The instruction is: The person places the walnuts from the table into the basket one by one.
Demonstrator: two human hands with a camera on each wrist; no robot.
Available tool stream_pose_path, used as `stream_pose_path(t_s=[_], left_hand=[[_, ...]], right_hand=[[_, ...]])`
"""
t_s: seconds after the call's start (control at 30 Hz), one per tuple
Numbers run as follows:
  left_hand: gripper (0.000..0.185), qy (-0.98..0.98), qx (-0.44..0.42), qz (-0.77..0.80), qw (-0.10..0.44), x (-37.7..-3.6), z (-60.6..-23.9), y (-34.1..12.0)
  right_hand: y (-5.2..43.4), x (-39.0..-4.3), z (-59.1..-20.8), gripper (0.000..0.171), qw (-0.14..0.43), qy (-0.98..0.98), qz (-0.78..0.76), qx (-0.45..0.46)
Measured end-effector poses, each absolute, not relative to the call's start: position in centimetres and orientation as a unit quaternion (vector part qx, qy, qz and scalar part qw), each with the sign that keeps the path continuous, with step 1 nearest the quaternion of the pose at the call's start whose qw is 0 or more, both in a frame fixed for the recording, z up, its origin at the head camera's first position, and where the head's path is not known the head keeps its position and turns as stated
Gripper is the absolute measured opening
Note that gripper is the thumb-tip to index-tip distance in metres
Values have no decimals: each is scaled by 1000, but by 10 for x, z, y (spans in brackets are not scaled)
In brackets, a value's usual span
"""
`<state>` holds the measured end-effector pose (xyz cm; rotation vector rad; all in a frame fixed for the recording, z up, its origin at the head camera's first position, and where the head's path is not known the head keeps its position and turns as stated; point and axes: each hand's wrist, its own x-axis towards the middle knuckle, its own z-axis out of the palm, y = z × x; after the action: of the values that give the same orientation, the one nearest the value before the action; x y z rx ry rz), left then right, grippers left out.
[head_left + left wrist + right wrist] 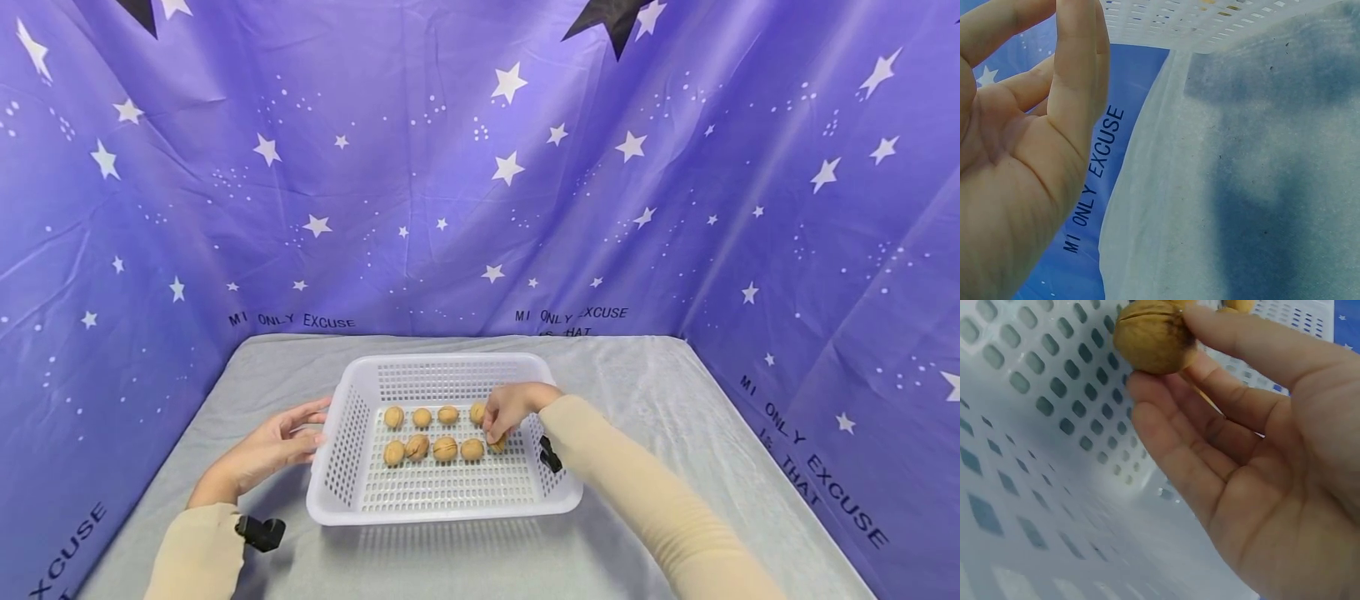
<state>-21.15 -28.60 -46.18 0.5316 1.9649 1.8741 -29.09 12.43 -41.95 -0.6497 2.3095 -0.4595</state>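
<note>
A white plastic basket (442,508) with perforated walls stands on the table, holding two rows of walnuts, among them a front-row walnut (445,449). My right hand (513,408) reaches in over the right side and pinches a walnut (1154,337) between thumb and fingertips, at the right end of the front row. Beside the basket's left wall is my left hand (273,446), its fingers extended with the fingertips right at the rim. The left wrist view shows the left palm (1016,169) with nothing in it and the basket's underside above the cloth.
A grey cloth (652,417) covers the table under the basket. Purple star-printed curtains (420,192) enclose the back and both sides. Each wrist carries a small black camera mount, such as the left mount (261,533).
</note>
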Motion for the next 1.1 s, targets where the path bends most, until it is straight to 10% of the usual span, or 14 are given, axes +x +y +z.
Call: stream_pose_path(t_s=[1.1], left_hand=[[67, 696, 183, 666, 195, -211, -459, -286]], right_hand=[[131, -293, -390, 39, 336, 889, -178, -255]])
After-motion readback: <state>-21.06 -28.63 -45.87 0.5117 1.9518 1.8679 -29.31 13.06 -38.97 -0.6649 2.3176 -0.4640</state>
